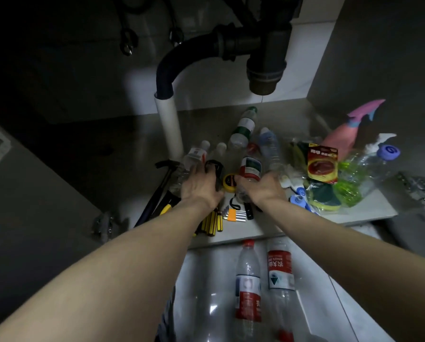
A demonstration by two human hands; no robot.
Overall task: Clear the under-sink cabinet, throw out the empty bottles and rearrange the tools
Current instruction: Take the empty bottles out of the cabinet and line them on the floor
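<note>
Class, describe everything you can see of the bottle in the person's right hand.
The bottle is clear plastic with a red cap and a red, white and dark green label. It looks empty. It lies tilted on the cabinet floor among other bottles, cap pointing away from the person. The right hand grips its lower end.
</note>
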